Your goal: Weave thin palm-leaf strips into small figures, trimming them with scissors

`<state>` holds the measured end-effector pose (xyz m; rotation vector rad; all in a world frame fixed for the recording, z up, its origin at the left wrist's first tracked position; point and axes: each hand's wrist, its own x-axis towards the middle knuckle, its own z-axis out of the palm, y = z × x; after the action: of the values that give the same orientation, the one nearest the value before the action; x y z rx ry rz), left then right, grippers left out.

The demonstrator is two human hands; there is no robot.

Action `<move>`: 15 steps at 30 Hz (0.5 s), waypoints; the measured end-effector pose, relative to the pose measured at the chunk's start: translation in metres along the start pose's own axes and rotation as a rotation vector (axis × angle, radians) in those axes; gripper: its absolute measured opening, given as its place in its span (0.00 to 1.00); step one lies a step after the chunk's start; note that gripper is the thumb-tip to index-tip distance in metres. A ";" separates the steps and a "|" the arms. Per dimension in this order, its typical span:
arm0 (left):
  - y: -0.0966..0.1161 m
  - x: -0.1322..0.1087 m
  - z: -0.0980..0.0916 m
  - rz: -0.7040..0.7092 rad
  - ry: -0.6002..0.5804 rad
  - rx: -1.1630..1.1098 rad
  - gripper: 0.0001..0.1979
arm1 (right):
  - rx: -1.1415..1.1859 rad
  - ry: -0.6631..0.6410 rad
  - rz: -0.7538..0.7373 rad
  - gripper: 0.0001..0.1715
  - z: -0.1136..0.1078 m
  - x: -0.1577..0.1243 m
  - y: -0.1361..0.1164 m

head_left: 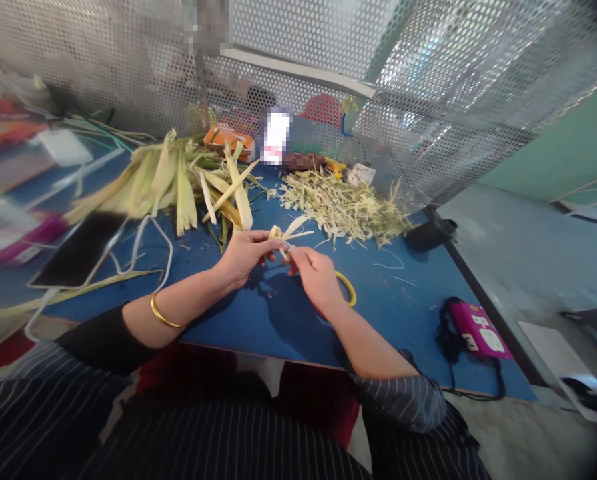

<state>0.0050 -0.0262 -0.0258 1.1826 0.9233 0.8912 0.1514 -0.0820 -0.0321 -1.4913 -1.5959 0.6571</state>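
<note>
Head view: pale husk strip [295, 229] pinched in the left hand [243, 259]

Nearest is dark pinstriped cloth [218, 433], with a smooth gold bangle [159, 315] round the left forearm. On the right, a glossy magenta box [481, 330] lies beside a tangled black cord [448, 337] on the flat blue tabletop [288, 320]. A round yellow ring [351, 288] shows just beyond the right wrist.

Above the table's middle, the left thumb and fingers close on the pale husk strip. The right hand [318, 277] has its fingertips against the strip's lower side; I cannot tell whether they grip it. The strip curls into a small loop at the left fingertips; its narrow tails fan out away from the person and to the right, the long axis slanting that way.

Left of the hands lies a flat, dark-screened phone [81, 250] near a looping white cable [169, 250]. Farther off, long ribbed husks [163, 180] lie heaped on the left and thin, curly shreds [348, 210] on the right, with a matte black cylinder [428, 235] on its side beside the shreds. Behind stands a perforated metal screen [303, 40].
</note>
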 end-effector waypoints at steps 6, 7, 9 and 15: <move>-0.003 0.000 -0.001 -0.115 -0.123 -0.090 0.09 | 0.546 0.248 0.216 0.16 0.005 0.013 0.015; -0.003 0.001 -0.001 -0.141 -0.126 -0.115 0.09 | 0.569 0.283 0.208 0.14 0.006 0.013 0.014; -0.004 0.002 -0.002 -0.193 -0.129 -0.174 0.08 | 0.583 0.325 0.159 0.12 0.006 0.011 0.011; -0.002 0.001 0.000 -0.198 -0.086 -0.125 0.11 | 0.288 0.253 -0.055 0.08 0.005 0.001 -0.008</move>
<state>0.0058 -0.0257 -0.0282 0.9962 0.8849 0.7222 0.1430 -0.0815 -0.0283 -1.2592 -1.2853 0.6116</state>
